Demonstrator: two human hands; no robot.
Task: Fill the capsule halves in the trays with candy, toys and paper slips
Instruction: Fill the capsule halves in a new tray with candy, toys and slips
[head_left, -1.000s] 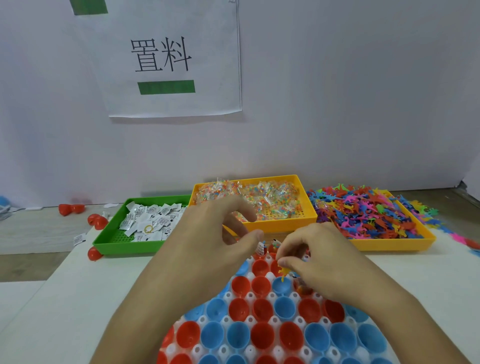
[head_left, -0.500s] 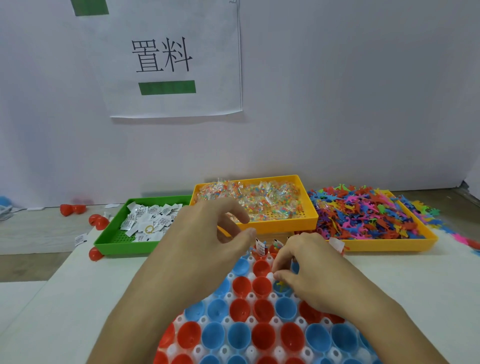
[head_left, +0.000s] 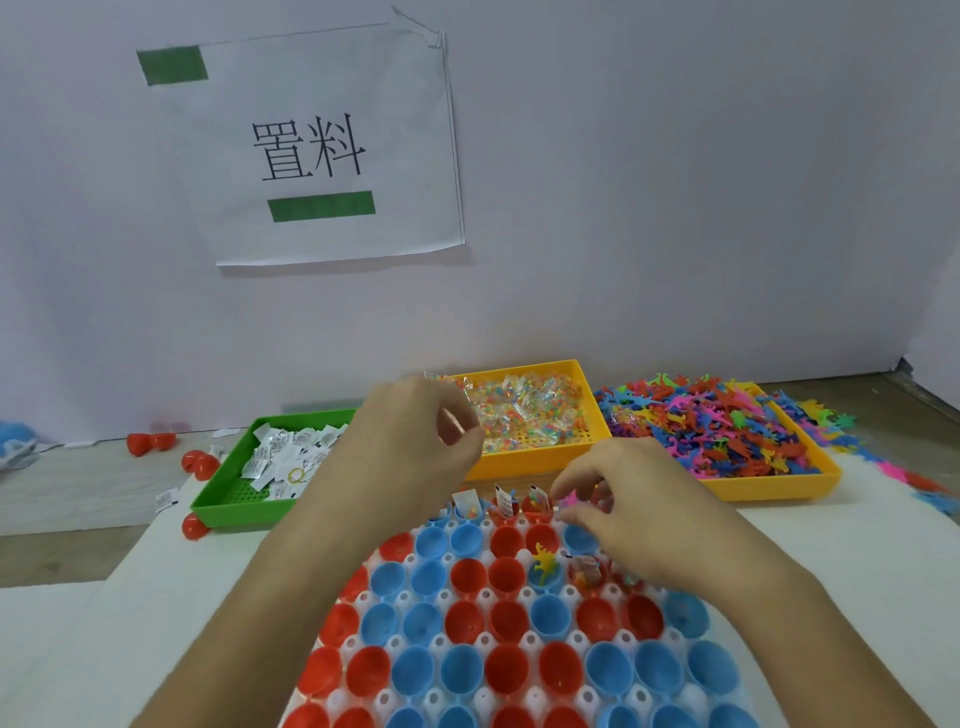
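Wall sign (head_left: 311, 150) reading "置料"

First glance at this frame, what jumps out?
The white tray of red and blue capsule halves fills the foreground, a yellow toy standing in one blue half. Both hands hover over its far rows: left hand and right hand. Behind sit a green bin of paper slips, candy bin and toy bin.
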